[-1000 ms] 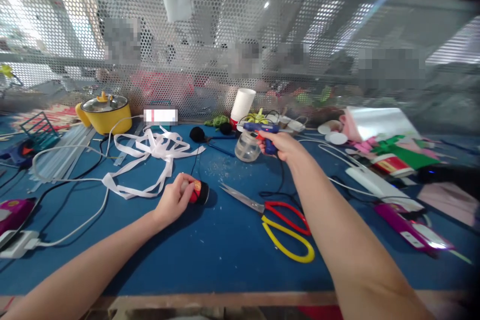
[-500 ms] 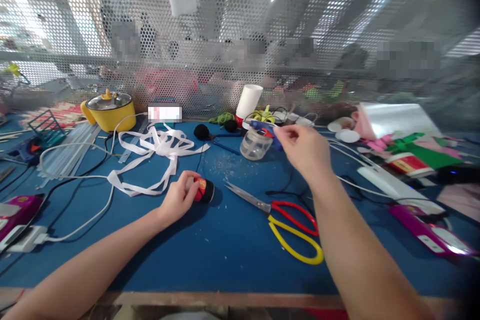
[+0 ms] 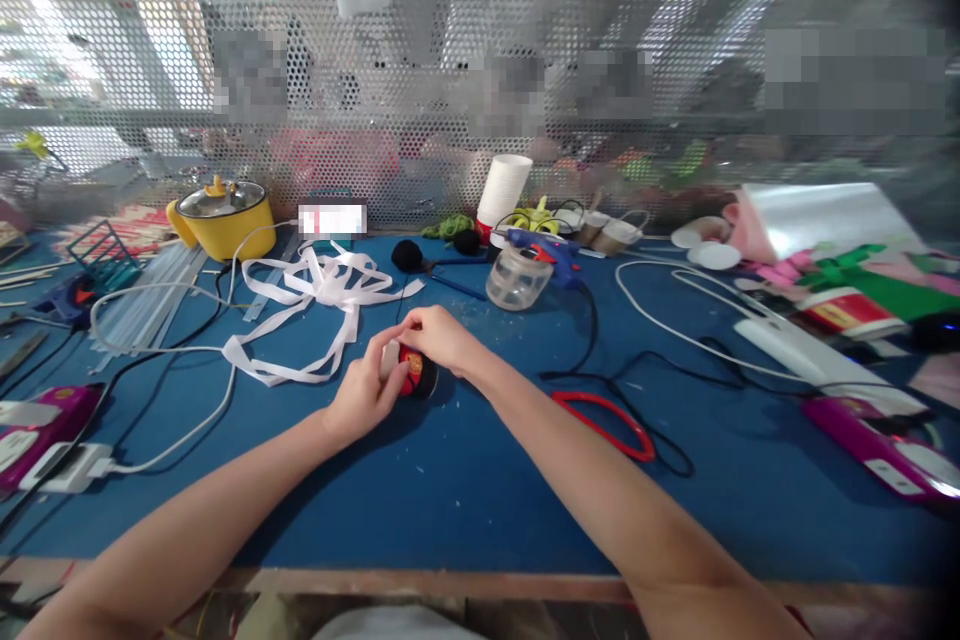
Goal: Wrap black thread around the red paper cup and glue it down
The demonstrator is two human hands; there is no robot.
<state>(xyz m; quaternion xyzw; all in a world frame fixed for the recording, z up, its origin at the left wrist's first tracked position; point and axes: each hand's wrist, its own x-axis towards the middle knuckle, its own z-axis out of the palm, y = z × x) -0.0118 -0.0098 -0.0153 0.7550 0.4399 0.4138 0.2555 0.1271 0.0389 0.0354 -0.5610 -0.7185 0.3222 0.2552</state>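
Note:
My left hand point(image 3: 364, 390) is closed around a small red paper cup point(image 3: 411, 372) with gold marking and a black band, lying on its side just above the table. My right hand point(image 3: 442, 335) meets it at the cup's top edge, fingertips pinched together; what they pinch is hidden. A thin black thread runs from a black yarn ball point(image 3: 406, 255) down towards both hands. Beyond my right hand, a blue glue gun point(image 3: 551, 255) rests across a clear plastic jar point(image 3: 517, 282). Scissors show only their red handle loop point(image 3: 604, 425); my right forearm covers the rest.
White ribbon point(image 3: 289, 365) lies in loops left of the hands. A yellow pot point(image 3: 229, 225), glue sticks point(image 3: 154, 300) and a purple power strip point(image 3: 49, 430) are at left. Stacked paper cups point(image 3: 506, 190) stand at the back. Cables and another purple power strip point(image 3: 877, 450) lie at right.
My right hand has let go of the glue gun, which now rests on the jar, and has come left and down to the cup in my left hand. My forearm now covers most of the scissors.

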